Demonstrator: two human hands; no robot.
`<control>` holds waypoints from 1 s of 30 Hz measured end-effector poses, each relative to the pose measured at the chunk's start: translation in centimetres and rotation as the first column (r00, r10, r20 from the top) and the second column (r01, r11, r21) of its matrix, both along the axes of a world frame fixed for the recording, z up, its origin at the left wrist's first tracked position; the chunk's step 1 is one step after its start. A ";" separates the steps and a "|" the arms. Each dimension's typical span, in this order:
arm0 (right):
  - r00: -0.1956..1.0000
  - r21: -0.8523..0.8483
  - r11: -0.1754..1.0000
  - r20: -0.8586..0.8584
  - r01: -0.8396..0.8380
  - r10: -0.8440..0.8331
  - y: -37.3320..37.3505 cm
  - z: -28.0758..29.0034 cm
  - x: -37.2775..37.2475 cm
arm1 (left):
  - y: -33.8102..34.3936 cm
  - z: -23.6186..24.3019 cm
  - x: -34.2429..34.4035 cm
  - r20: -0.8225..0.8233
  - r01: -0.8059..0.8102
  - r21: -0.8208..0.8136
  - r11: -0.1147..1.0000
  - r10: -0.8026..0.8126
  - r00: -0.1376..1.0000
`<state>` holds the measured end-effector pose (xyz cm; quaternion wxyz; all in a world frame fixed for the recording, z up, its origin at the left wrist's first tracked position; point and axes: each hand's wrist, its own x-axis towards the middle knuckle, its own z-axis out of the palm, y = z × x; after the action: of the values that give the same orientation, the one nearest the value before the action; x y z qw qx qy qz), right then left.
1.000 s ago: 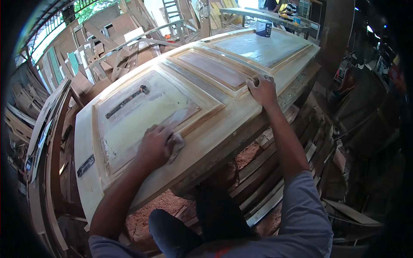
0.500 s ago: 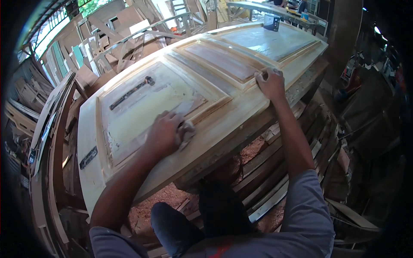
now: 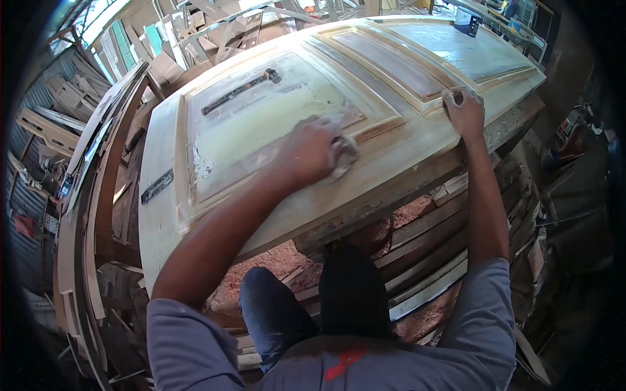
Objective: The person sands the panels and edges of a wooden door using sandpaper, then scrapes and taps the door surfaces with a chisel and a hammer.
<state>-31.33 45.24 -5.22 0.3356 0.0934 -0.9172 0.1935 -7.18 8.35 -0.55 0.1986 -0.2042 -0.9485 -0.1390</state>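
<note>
A pale wooden panelled door (image 3: 385, 151) lies flat in front of me, with raised mouldings around its panels. My left hand (image 3: 312, 151) is closed around a crumpled whitish-grey sheet (image 3: 344, 158), pressed at the near side of the left panel; I cannot tell whether it is cloth or sandpaper. Farther right, my right hand (image 3: 465, 112) rests at the door's near side, beside the middle panel's corner. Its fingers curl into a pinch, and whatever they hold is hidden. On the left panel lies a hammer (image 3: 240, 91) with a dark, worn handle.
A flat dark tool or strip (image 3: 157, 186) lies on the door's left end. A dark blue and white tub (image 3: 466, 22) stands on its far right panel. Stacked boards (image 3: 417, 274) and reddish shavings lie below the near edge. Wooden frames (image 3: 107, 176) lean at left.
The whole view has shifted, so the door appears farther right and higher. My left hand has slid slightly away from me along the door with the crumpled sheet. The right hand keeps its place.
</note>
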 end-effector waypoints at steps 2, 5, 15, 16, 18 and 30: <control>1.000 0.015 1.000 0.027 0.009 -0.009 0.3 0.3 0.3 | -2.8 0.6 3.6 0.076 -0.039 0.006 0.999 0.038 0.996; 0.999 -0.034 0.999 0.036 0.004 -0.003 -1.0 1.7 1.6 | -6.2 0.9 7.4 0.141 -0.114 0.022 0.993 0.109 0.984; 0.999 -0.003 1.000 0.042 0.004 -0.004 -0.3 0.4 0.5 | 0.3 0.3 0.1 0.001 -0.018 -0.076 0.997 0.018 1.000; 1.000 -0.004 1.000 0.012 0.002 -0.002 -0.4 0.5 0.5 | -1.1 0.5 1.5 0.018 -0.002 -0.045 0.999 0.003 1.000; 1.000 -0.025 0.999 -0.002 0.021 -0.021 0.0 0.5 1.1 | -3.4 1.5 5.2 0.074 -0.049 -0.030 0.998 0.051 0.996; 0.996 -0.049 0.999 0.089 0.023 -0.019 -1.9 1.4 2.0 | 4.0 -0.6 -5.7 -0.029 0.031 -0.008 0.999 -0.031 0.999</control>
<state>-29.37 43.35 -3.79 0.2988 0.0668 -0.9270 0.2167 -12.88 12.38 -1.13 0.2093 -0.2216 -0.9427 -0.1356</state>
